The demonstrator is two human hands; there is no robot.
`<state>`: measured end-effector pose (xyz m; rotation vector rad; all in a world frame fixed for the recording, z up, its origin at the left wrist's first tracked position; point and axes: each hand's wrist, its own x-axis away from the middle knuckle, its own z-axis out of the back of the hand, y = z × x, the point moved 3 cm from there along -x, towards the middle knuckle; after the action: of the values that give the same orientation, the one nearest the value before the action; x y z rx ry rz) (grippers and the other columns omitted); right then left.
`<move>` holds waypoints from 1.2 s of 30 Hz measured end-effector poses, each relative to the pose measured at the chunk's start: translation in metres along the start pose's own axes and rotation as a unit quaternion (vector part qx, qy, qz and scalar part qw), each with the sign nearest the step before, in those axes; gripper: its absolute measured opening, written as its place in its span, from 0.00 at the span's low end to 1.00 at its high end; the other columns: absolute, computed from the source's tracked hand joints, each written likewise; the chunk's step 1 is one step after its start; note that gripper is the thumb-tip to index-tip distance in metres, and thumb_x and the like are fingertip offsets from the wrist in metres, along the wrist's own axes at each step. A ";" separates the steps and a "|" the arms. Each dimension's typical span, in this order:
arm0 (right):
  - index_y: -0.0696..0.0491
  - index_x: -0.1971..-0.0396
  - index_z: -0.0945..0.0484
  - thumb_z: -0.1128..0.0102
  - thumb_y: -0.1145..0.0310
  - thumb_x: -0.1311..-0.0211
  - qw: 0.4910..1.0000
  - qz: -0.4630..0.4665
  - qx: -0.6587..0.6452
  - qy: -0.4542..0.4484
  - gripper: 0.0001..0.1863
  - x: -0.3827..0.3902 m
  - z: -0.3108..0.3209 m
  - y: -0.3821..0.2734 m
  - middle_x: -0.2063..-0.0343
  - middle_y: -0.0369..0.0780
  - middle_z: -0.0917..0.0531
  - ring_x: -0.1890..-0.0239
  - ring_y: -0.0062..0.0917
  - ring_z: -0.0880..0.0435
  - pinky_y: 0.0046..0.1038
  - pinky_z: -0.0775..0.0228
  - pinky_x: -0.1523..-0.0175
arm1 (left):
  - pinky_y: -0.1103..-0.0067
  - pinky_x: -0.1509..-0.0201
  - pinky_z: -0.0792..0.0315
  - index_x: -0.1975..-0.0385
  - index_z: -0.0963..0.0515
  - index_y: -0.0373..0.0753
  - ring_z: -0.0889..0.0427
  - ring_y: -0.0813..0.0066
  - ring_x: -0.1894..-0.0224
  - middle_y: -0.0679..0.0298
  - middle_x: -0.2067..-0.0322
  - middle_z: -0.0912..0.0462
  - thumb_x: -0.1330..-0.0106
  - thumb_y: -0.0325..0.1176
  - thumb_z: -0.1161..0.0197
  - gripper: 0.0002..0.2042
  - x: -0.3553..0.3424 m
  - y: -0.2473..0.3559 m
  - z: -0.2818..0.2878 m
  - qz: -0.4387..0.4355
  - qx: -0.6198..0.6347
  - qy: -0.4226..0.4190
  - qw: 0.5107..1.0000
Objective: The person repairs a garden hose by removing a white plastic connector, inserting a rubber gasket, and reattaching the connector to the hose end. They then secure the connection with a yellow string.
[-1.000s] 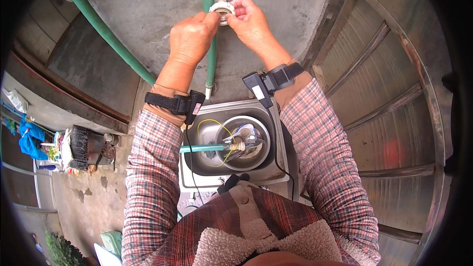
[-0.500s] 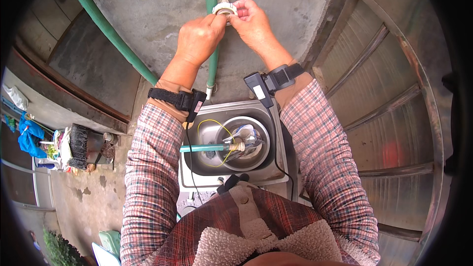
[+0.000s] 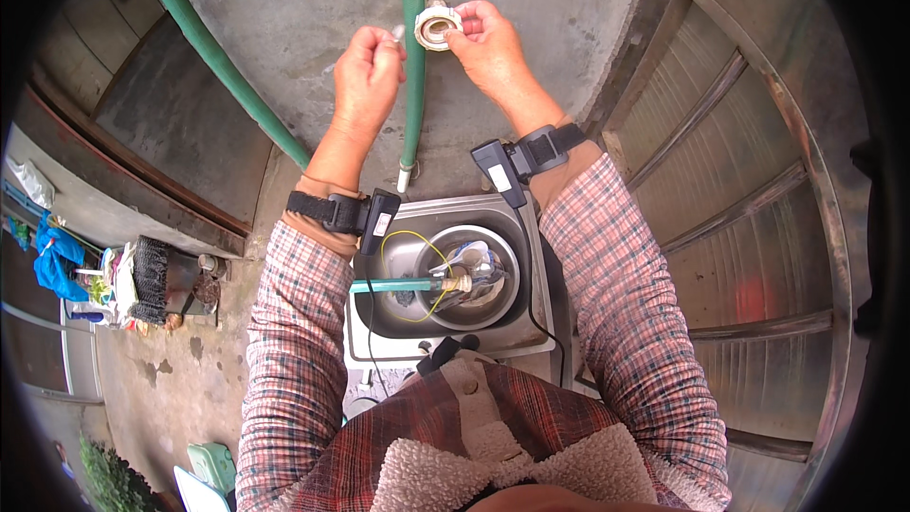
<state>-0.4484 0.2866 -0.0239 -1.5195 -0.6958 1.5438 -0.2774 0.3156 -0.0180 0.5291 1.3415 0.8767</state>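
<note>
My right hand (image 3: 491, 55) pinches the rim of a white ring-shaped fitting (image 3: 438, 28) between thumb and fingers. The ring's round opening faces me, and a metal piece (image 3: 435, 3) shows just behind it against the grey wall. To the left of the ring, apart from it, my left hand (image 3: 368, 76) is closed. A small whitish bit (image 3: 398, 32) shows at its fingertips, too small to name. Between the two hands a green hose (image 3: 411, 85) hangs down the wall, ending in a white tip (image 3: 404, 178) above the sink.
Below my hands is a steel sink (image 3: 391, 324) with a round metal bowl (image 3: 513, 275) in it. A clear blue-green hose (image 3: 393, 285) with a brass-coloured end reaches over the bowl. A thicker green hose (image 3: 223, 71) slants down at left. Metal-framed panels (image 3: 749, 218) stand at right.
My left hand has come away from the ring, moving left and slightly down, with a small whitish bit at its fingertips. The right hand stays on the ring, whose opening now shows more fully.
</note>
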 end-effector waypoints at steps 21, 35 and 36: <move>0.58 0.60 0.26 0.38 0.74 0.47 1.000 0.002 -0.003 0.014 0.14 0.001 0.000 -0.004 0.68 0.40 0.18 0.67 0.23 0.19 0.26 0.24 0.60 | 0.83 0.77 0.36 0.60 0.22 0.35 0.33 0.88 0.81 0.74 0.84 0.27 0.40 0.35 0.33 0.12 -0.013 0.007 -0.019 0.019 -0.149 0.040 0.988; 0.57 0.62 0.26 0.37 0.73 0.48 1.000 0.004 -0.010 0.008 0.13 -0.002 0.001 -0.001 0.70 0.38 0.19 0.68 0.21 0.20 0.25 0.25 0.62 | 0.74 0.73 0.29 0.65 0.20 0.39 0.22 0.74 0.79 0.66 0.82 0.21 0.44 0.38 0.31 0.12 -0.012 0.005 -0.021 0.019 -0.198 0.065 0.978; 0.58 0.61 0.26 0.37 0.73 0.47 1.000 0.010 0.000 0.006 0.13 -0.002 0.001 -0.002 0.69 0.38 0.19 0.68 0.20 0.20 0.23 0.25 0.61 | 0.75 0.73 0.29 0.65 0.20 0.39 0.23 0.74 0.79 0.66 0.82 0.21 0.44 0.39 0.31 0.12 -0.011 0.006 -0.022 0.004 -0.221 0.078 0.972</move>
<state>-0.4494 0.2861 -0.0206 -1.5386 -0.6758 1.5471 -0.3004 0.3070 -0.0112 0.1191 1.2322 1.2033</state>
